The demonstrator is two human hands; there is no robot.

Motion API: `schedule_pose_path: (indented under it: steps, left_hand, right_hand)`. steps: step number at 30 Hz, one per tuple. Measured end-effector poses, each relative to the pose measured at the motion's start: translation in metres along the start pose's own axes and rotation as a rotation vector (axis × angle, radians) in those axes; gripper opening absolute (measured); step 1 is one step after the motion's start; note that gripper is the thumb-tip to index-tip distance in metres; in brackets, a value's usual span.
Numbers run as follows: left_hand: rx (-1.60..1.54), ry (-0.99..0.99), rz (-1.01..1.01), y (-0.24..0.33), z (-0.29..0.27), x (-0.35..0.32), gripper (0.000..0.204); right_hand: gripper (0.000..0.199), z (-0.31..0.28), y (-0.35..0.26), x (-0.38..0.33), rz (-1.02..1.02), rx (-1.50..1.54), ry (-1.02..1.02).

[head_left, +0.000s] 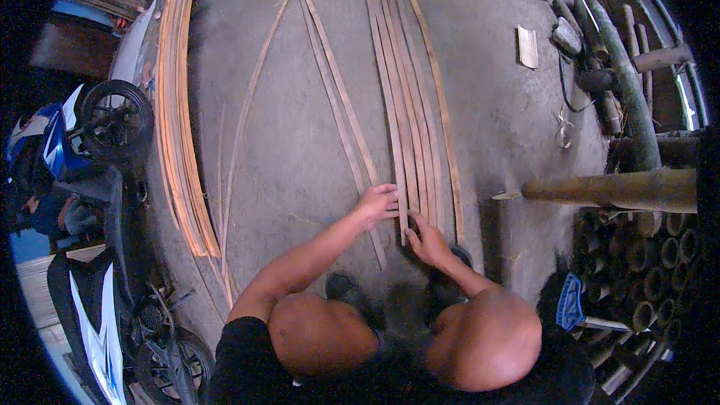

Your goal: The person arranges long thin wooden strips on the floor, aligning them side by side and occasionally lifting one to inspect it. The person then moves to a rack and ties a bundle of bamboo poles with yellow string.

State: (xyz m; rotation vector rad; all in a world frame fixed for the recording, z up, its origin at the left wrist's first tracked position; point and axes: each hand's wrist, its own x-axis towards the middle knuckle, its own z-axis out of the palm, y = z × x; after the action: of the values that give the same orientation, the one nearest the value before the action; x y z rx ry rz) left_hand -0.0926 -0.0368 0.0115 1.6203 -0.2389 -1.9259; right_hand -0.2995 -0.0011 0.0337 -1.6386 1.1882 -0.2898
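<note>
Bare grey concrete floor (300,142) spreads out under me, dusty and wide, and I crouch low over it with my knees in the lower edge of the view. To my left a blue and white motorbike (82,202) is parked, its front wheel turned toward the floor. On my right a stack of cut bamboo poles (645,255) shows its round ends, with one thick pole (615,189) jutting out across it and a green pole (626,82) leaning beyond. Along the left edge of the floor lies a long curved bundle of bamboo strips (180,120), piled close together. Straight ahead of me sits a smaller set of flat strips (409,97), laid side by side and touching, their near ends just in front of my feet; a few loose strips (330,82) cross the floor between the two groups.

My left hand (377,202) rests with its fingers spread flat on the near ends of the laid-out strips, not gripping anything. My right hand (427,240) closes its fingertips on the end of one strip in that set, right at its tip.

By my reckoning, a handful of strips are lined up and the big bundle still waits, so most of the laying-out remains.
</note>
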Motion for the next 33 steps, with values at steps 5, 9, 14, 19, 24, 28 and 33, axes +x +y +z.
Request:
schedule_pose_path:
  steps: [5, 9, 14, 19, 24, 28, 33]
  left_hand:
    - [-0.012, 0.007, 0.017, 0.003, 0.001, -0.009, 0.037]
    - [-0.001, -0.003, 0.022, 0.005, 0.0, -0.016, 0.034]
    - [0.075, -0.041, 0.017, 0.002, 0.0, -0.019, 0.033]
    - [0.102, -0.062, 0.027, 0.0, 0.002, -0.021, 0.033]
    - [0.206, 0.007, 0.056, -0.005, -0.003, -0.016, 0.041]
    - [1.112, 0.139, 0.696, -0.015, -0.014, -0.025, 0.036]
    - [1.272, 0.125, 0.569, -0.011, -0.012, -0.028, 0.024]
  right_hand:
    - [0.053, 0.003, 0.003, -0.001, -0.024, 0.053, -0.017]
    - [0.056, -0.003, -0.015, 0.0, 0.064, 0.079, -0.095]
    - [0.061, -0.002, -0.017, 0.002, -0.037, 0.105, -0.018]
    - [0.062, -0.005, -0.018, 0.005, 0.024, -0.001, -0.059]
    - [0.066, -0.007, -0.023, 0.008, 0.11, -0.044, -0.113]
    - [0.064, 0.003, -0.004, 0.006, 0.051, 0.127, 0.032]
    - [0.056, 0.013, 0.016, 0.009, -0.036, 0.122, 0.11]
